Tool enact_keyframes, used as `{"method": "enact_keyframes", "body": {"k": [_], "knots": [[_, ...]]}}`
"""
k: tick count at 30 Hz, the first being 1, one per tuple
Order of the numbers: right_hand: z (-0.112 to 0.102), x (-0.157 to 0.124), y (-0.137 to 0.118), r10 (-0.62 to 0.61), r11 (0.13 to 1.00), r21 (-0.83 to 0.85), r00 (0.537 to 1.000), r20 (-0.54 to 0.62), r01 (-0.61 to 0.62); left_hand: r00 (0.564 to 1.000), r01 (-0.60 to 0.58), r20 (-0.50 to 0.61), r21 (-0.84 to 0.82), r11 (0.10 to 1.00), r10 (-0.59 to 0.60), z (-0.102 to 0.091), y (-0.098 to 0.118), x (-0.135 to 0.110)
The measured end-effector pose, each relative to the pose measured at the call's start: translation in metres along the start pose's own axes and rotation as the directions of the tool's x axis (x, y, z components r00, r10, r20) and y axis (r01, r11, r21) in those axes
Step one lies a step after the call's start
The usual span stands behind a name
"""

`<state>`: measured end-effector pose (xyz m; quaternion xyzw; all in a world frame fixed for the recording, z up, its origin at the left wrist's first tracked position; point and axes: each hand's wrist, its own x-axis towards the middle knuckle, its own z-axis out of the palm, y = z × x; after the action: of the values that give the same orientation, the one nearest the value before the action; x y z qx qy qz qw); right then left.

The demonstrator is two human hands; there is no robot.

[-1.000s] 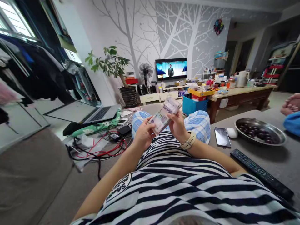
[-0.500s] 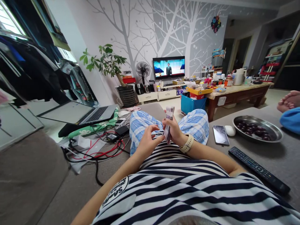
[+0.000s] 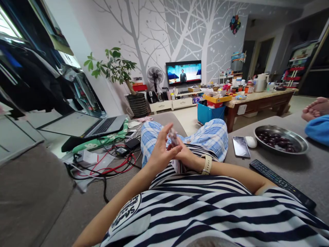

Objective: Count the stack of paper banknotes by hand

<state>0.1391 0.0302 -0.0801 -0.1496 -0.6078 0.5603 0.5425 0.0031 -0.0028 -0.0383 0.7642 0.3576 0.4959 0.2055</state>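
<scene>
My right hand [image 3: 187, 156], with a pale watch on its wrist, is closed around a wad of banknotes [image 3: 173, 135] in front of my belly. The wad's top end sticks up between my hands, blurred, and its lower end shows below them. My left hand [image 3: 162, 152] is up against the near left side of the wad, its fingers stretched upward and its thumb spread across toward my right hand. It partly hides the wad, and whether the thumb touches the notes I cannot tell.
On the sofa to my right lie a phone [image 3: 241, 147], a white mouse [image 3: 251, 141], a remote control [image 3: 281, 183] and a metal bowl [image 3: 303, 151] of dark round fruit. Another person's feet [image 3: 315, 108] are beyond. At left are a laptop [image 3: 105, 126] and tangled cables [image 3: 113, 166].
The wad has moved down and left and tilted leftward. My right hand has turned with it. The left hand has risen, its fingers now straighter and its thumb spread.
</scene>
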Motion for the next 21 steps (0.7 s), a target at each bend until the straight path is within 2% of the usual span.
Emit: {"method": "enact_keyframes", "body": {"k": [3, 6, 9, 13, 21], "knots": [[0.000, -0.007, 0.010, 0.082, 0.995, 0.052, 0.996, 0.041, -0.084, 0.999, -0.045, 0.032, 0.082, 0.996, 0.043, 0.000, -0.004, -0.002], [-0.003, -0.011, 0.018, 0.171, 0.971, 0.164, 0.985, 0.036, -0.174, 0.990, -0.116, -0.058, 0.139, 0.983, 0.125, 0.000, -0.013, -0.005], [-0.005, -0.013, 0.017, 0.195, 0.947, 0.252, 0.980, 0.047, -0.201, 0.962, -0.189, -0.134, 0.298, 0.936, 0.237, -0.001, -0.015, -0.007], [-0.001, -0.016, 0.007, 0.177, 0.939, 0.294, 0.984, 0.034, -0.179, 0.959, -0.252, -0.022, 0.380, 0.890, 0.281, -0.002, -0.009, -0.007], [0.000, -0.017, 0.008, 0.236, 0.936, 0.240, 0.965, 0.118, -0.258, 0.918, -0.317, -0.065, 0.475, 0.821, 0.391, -0.001, -0.009, -0.008]]}}
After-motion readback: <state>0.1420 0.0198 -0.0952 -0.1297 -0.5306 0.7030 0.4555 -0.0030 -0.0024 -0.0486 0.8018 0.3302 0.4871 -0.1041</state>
